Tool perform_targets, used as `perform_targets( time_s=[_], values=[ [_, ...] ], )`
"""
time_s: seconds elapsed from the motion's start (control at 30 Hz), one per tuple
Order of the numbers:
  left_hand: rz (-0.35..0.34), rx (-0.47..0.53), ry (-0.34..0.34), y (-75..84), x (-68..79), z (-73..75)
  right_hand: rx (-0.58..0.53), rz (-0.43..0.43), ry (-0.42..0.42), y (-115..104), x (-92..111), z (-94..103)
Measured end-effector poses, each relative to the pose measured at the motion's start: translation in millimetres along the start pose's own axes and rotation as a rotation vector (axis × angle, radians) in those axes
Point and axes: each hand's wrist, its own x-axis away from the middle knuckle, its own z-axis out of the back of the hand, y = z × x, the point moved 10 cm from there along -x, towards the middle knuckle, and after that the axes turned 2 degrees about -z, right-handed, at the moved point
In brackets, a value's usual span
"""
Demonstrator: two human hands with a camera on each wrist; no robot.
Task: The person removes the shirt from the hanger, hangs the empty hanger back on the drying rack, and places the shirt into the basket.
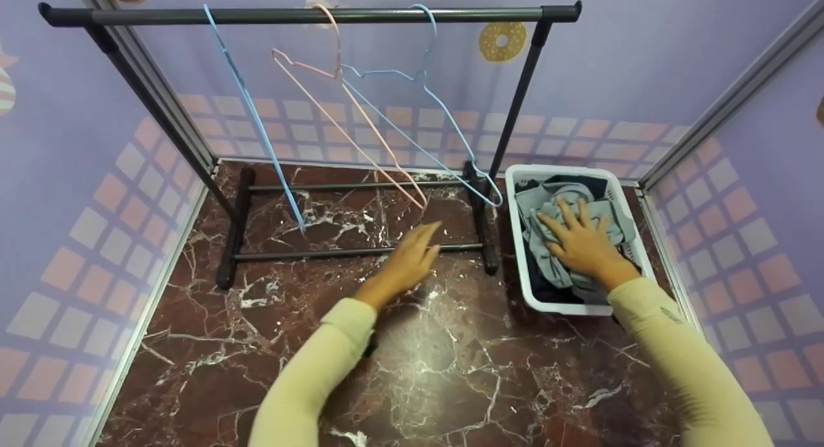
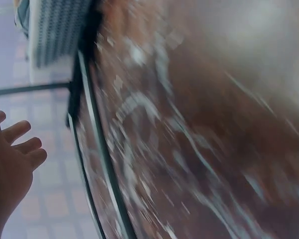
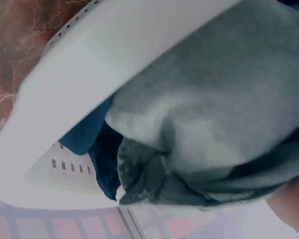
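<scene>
My right hand (image 1: 582, 244) rests with spread fingers on a crumpled grey garment (image 1: 544, 231) in a white plastic basket (image 1: 518, 266). The right wrist view shows grey cloth (image 3: 204, 114) filling much of the frame, with only a bit of the hand (image 3: 291, 204) at the edge. Dark blue cloth (image 3: 102, 149) lies beneath it. Over the floor, left of the basket, my left hand (image 1: 407, 260) hovers with nothing in it. In the left wrist view its fingers (image 2: 32, 147) are loosely extended.
Behind the hands stands a black garment rack (image 1: 257, 17). From its bar hang a blue hanger (image 1: 254, 115), a pink hanger (image 1: 367, 147) and another blue hanger (image 1: 450, 115). Patterned walls (image 1: 695, 67) enclose the dark red marble floor (image 1: 444, 370).
</scene>
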Motion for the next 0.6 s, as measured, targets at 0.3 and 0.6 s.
perform_targets(
  time_s=[0.3, 0.6],
  values=[
    [0.069, -0.121, -0.009, -50.2, 37.2, 28.0, 0.077, -0.029, -0.101, -5, -10, -29.4],
    [0.048, -0.16, 0.023, -75.1, 56.1, 43.6, 0.18, -0.033, -0.135, -23, -18, -43.1]
  ],
)
